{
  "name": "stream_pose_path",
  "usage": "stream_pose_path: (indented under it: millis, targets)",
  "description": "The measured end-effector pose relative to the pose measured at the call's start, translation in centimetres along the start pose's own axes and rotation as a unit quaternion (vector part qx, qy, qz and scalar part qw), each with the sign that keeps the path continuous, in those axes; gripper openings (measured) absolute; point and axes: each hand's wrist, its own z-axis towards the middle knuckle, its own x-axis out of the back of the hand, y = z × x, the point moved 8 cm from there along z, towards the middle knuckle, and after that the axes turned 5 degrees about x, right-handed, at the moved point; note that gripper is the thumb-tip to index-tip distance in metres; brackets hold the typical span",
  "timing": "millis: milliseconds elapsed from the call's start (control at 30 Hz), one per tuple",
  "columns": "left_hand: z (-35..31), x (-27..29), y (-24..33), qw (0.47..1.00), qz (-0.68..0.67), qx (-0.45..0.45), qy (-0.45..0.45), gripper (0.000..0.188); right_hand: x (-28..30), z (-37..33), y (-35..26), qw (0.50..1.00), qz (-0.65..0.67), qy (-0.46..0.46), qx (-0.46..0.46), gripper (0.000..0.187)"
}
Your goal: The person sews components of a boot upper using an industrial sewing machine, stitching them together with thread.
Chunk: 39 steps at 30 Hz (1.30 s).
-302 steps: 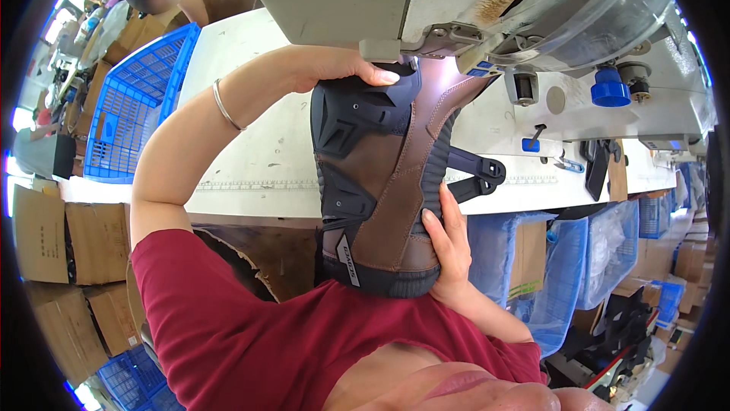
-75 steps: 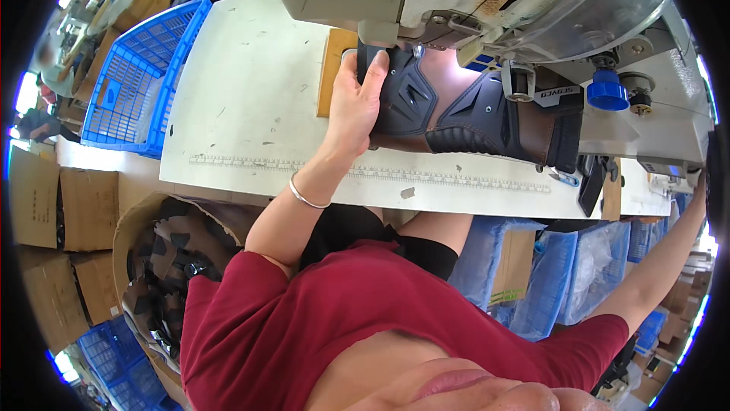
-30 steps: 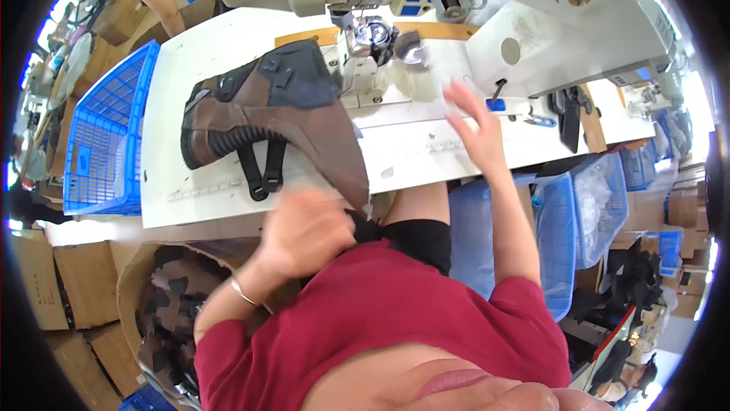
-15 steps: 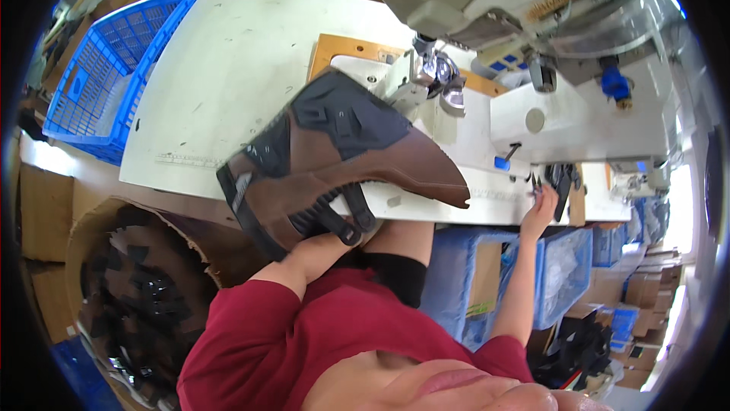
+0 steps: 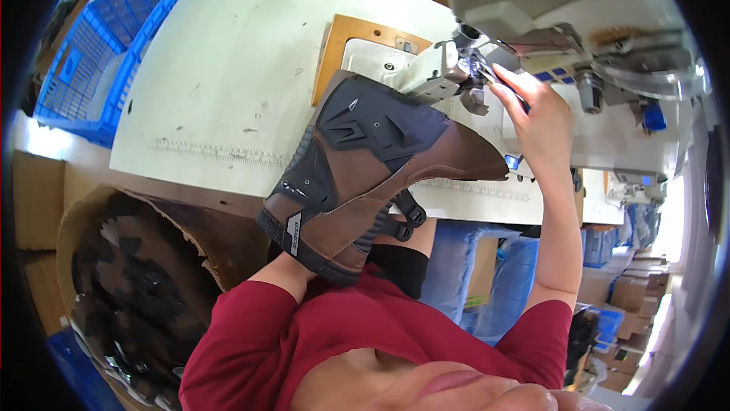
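Note:
A brown and black boot upper (image 5: 388, 149) lies tilted over the near table edge, its upper end by the sewing machine's arm (image 5: 437, 72). My left forearm runs in under the boot, and the boot hides my left hand. Beside the machine's needle area (image 5: 473, 69), my right hand (image 5: 541, 111) is closed on a small pointed metal tool (image 5: 489, 74), mostly covered by the fingers. Black straps with buckles (image 5: 407, 217) hang from the boot's near side.
A blue plastic crate (image 5: 91, 61) stands at the far left of the white table (image 5: 220, 53). Below it, a big round cardboard bin (image 5: 65, 259) holds dark scraps. Blue-lined bins (image 5: 449, 266) stand under the near edge. A ruler strip (image 5: 220, 151) runs along the table.
My right hand has gone from the table's right side up to the machine's needle area, now with the small tool. The boot has shifted right and turned a little.

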Motion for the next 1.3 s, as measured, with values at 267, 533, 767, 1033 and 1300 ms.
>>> stream_pose_path:
  millis: [267,533,767,1033,1300]
  targets:
    - [0.4,1.0,-0.1,1.0,-0.019,-0.017,0.014,0.029,-0.2,0.3,-0.4,0.991,-0.108,-0.071,-0.027,0.031]
    - [-0.7,1.5,-0.6,0.998,-0.035,-0.018,0.042,0.028,-0.7,0.9,-0.4,0.993,-0.076,-0.035,0.08,0.043]
    - [-5.9,1.6,-1.1,0.995,-0.058,-0.008,0.077,0.027,-1.1,1.0,-2.3,0.947,-0.173,0.009,0.271,0.047]
    - [-13.3,6.8,0.3,0.976,-0.108,-0.062,0.182,0.026,-0.8,1.1,-2.3,0.954,-0.118,-0.005,0.276,0.042]
    - [-23.3,7.1,-2.3,0.95,-0.101,-0.104,0.276,0.027,-1.6,1.2,-1.4,0.97,-0.061,-0.011,0.236,0.039]
